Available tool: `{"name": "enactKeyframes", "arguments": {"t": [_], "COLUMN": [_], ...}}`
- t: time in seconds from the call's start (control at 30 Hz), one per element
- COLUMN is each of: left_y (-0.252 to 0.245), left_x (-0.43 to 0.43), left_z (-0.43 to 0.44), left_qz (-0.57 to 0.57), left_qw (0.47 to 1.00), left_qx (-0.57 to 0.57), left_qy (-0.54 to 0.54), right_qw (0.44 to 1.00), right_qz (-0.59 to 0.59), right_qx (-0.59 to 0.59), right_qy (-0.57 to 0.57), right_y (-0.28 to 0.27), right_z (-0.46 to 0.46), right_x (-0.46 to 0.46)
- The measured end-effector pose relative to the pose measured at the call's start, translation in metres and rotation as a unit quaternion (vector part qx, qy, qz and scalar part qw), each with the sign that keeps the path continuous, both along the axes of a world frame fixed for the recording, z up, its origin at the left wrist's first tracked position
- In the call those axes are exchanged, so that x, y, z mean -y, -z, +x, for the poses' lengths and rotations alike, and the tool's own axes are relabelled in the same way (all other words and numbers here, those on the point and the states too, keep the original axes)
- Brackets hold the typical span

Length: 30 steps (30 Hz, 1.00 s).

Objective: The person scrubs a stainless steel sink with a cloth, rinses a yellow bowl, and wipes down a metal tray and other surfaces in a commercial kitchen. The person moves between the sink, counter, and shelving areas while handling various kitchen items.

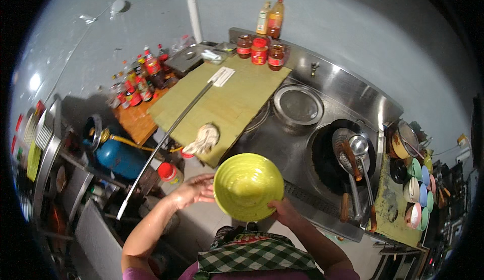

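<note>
A yellow-green bowl [247, 187] is held up in front of my apron, with its glossy inside facing me. My right hand [285, 212] grips its lower right rim, the thumb over the edge. At the opposite side my left hand [194, 191] meets the bowl's edge, fingers spread and their tips partly hidden by the rim. Beyond the bowl lies a yellow-green board [227, 106] with a crumpled cloth [206, 138] near its front corner. To the right is a black wok [321, 159] holding a perforated skimmer [342, 149] and a metal ladle [358, 145].
A lidded pot [298, 104] stands behind the wok. Red-labelled jars [259, 52] line the board's far edge; sauce bottles [141, 77] crowd the left. A long metal rod [166, 140] slants across the board's left side. A blue gas cylinder [121, 157] is lower left, coloured bowls [414, 189] far right.
</note>
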<state>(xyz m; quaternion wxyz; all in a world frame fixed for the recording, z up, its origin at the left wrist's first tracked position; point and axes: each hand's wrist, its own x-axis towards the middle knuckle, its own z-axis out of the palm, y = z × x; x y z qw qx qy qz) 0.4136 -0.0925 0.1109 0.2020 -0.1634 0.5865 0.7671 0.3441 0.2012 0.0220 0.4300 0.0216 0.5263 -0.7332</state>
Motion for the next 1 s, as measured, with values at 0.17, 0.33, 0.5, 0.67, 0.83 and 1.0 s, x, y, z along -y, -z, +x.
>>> {"name": "enactKeyframes", "arguments": {"t": [0.17,0.33,0.5,0.67,0.83,1.0], "left_y": [0.049,0.104,0.111,0.097,0.087,0.112], "left_x": [0.046,0.048,0.025,0.049,0.075,0.079], "left_z": [-0.141,-0.256,-0.280,-0.224,-0.183,-0.171], "left_qz": [-0.401,-0.505,-0.459,-0.577,-0.638,-0.637], "left_qw": [0.898,0.792,0.808,0.738,0.728,0.763], "left_qx": [-0.181,-0.325,-0.367,-0.351,-0.208,-0.072], "left_qy": [-0.002,-0.108,-0.022,-0.001,-0.141,-0.079], "right_qw": [0.978,0.820,0.617,0.618,0.771,0.867], "right_qz": [-0.010,0.311,0.529,0.586,0.435,-0.065], "right_qx": [-0.065,-0.347,-0.477,-0.401,-0.167,0.100], "right_qy": [0.199,0.331,0.335,0.337,0.434,0.485], "right_y": [-0.008,0.013,0.031,0.088,0.142,0.133], "right_z": [-0.105,-0.263,-0.378,-0.449,-0.466,-0.465], "right_x": [-0.013,-0.025,-0.034,-0.025,0.006,0.013]}}
